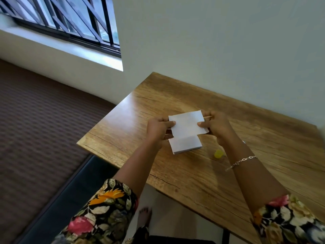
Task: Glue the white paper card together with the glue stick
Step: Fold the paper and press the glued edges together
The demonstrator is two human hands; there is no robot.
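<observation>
We pinch 2 side edges of the white paper card (186, 124), left hand (157, 128) and right hand (215, 125); the glue stick (218, 153) lies right of the card, partly beneath our right forearm (249, 173), nearer that hand.

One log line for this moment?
left hand: pinches white paper card, left edge | right hand: pinches right edge | glue stick: on table, ungripped

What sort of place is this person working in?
Most likely a room in a home, not a workshop: a small wooden table against a plain wall, a barred window, and a bare foot below. The left hand and right hand hold a card.
</observation>
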